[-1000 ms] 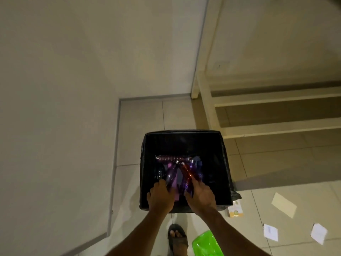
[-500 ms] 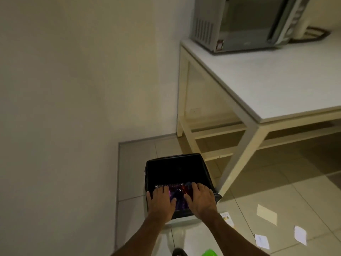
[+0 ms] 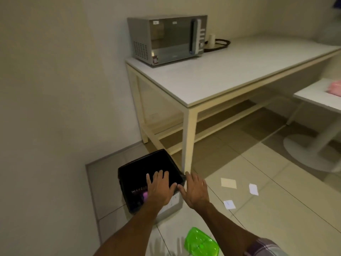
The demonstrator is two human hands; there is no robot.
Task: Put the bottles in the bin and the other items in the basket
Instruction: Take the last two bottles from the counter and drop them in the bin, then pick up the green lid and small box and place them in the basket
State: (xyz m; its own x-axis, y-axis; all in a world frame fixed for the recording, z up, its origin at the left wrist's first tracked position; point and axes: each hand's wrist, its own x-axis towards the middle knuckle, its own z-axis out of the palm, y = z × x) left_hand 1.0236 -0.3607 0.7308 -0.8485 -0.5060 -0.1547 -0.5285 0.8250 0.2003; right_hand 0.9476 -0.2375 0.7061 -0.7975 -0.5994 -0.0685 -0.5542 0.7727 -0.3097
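A black bin (image 3: pixel 140 167) stands on the floor in the corner by the wall. Purple-tinted bottles (image 3: pixel 142 194) lie inside it, mostly hidden by my arm. My left hand (image 3: pixel 160 189) hovers over the bin's opening, fingers spread, holding nothing. My right hand (image 3: pixel 195 191) is just right of the bin's rim, also spread and empty. Three pieces of paper (image 3: pixel 228 182) lie on the tiles to the right of my hands. A green plastic basket (image 3: pixel 201 242) shows at the bottom edge, near my right forearm.
A white table (image 3: pixel 230 76) with a leg right behind the bin carries a microwave (image 3: pixel 168 39), a cup and a dark tray. A second small white table (image 3: pixel 319 95) with a round base stands at the right. The wall is close on the left.
The view has lifted from the bin toward the table and microwave. Both hands have come up out of the bin, and the right one has moved off past its right rim.
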